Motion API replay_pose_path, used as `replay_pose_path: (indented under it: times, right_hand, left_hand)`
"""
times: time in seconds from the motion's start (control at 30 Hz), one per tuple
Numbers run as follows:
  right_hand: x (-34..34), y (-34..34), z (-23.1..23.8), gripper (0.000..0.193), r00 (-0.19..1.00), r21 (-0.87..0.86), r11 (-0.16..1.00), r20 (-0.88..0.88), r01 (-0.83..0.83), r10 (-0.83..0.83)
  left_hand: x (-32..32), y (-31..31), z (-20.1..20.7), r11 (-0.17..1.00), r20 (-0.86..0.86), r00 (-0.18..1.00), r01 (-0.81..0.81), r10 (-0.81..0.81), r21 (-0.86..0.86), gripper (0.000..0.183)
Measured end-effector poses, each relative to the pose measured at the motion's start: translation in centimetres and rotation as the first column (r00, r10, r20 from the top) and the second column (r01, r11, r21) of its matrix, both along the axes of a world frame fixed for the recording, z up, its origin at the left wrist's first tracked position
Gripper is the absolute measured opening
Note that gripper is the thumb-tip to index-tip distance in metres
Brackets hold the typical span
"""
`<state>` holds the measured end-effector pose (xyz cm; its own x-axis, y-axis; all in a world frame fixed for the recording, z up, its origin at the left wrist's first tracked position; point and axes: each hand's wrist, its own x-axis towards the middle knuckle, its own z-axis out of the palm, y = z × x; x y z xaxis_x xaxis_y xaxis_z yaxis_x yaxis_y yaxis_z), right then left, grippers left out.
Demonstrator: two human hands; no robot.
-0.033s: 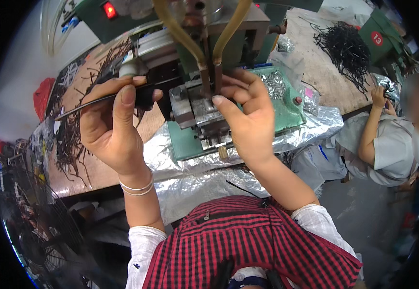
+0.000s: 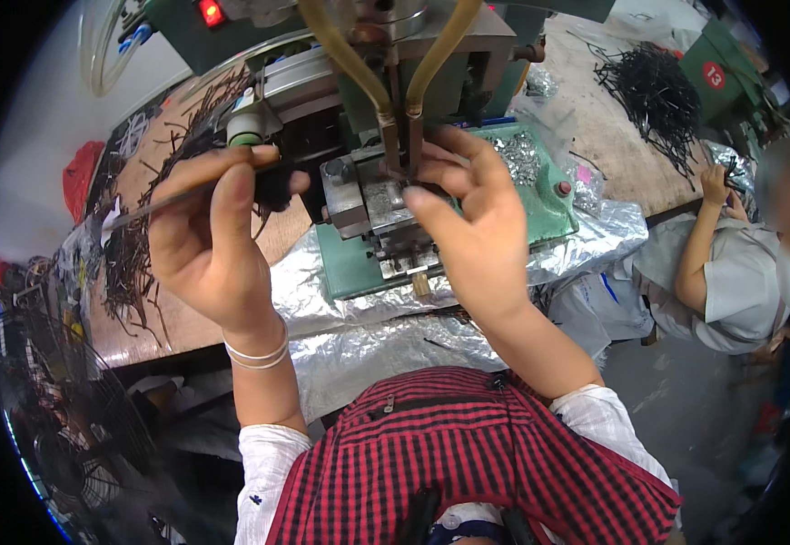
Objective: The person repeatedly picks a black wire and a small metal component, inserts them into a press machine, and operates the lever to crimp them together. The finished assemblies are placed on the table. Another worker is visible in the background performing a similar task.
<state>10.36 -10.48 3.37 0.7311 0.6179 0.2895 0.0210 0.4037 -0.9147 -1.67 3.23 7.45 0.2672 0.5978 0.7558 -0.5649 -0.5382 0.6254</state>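
My left hand is closed, with a thin dark strip pinched between thumb and fingers. The strip is smeared by motion, and its inner end is lost against the dark machine parts. My right hand is bent around the metal fixture, right under the two copper-coloured electrode tips of a bench machine. Its thumb and fingertips come close together there. Whatever they hold is too small and too hidden to make out. A round knob with a green ring stands just beyond my left fingers.
Small shiny metal pieces lie on the green machine base. Black cut strips are heaped at the far right, and more dark strips lie left. Silver foil sheeting covers the front edge. A co-worker sits at right.
My right hand has shifted slightly right, and its thumb sits a little lower. The dark strip in my left hand has moved and blurred. The knob's green ring now shows.
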Motion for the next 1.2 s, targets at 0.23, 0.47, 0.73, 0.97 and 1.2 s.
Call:
replay_pose_path:
  times: [0.23, 0.47, 0.73, 0.97, 1.2]
  right_hand:
    - [3.6, -2.1, -0.5, 0.053, 0.877, -0.281, 0.946, 0.481, 0.163, -0.008]
    - [13.9, -6.8, -10.7, 0.041, 0.810, -0.270, 0.801, 0.434, 0.535, -0.395]
    - [9.6, -7.8, -9.9, 0.014, 0.565, -0.401, 0.598, 0.818, 0.694, -0.107]
    - [9.2, -6.7, -10.3, 0.009, 0.570, -0.411, 0.582, 0.813, 0.702, -0.113]
    - [10.8, -7.8, -10.8, 0.023, 0.758, -0.366, 0.742, 0.587, 0.563, -0.286]
  left_hand:
    - [0.8, -3.4, -4.7, 0.632, -0.222, 0.937, 0.001, 0.270, 0.775, 0.018]
    - [1.7, -3.2, -6.2, 0.553, -0.181, 0.936, -0.017, 0.302, 0.833, 0.025]
    - [1.2, -3.5, -6.3, 0.589, -0.222, 0.919, -0.012, 0.324, 0.808, 0.030]
    - [-5.7, -5.6, -6.8, 0.640, -0.345, 0.849, 0.011, 0.400, 0.768, 0.031]
    - [-6.8, 2.9, -2.7, 0.678, -0.322, 0.617, -0.516, 0.718, 0.524, 0.013]
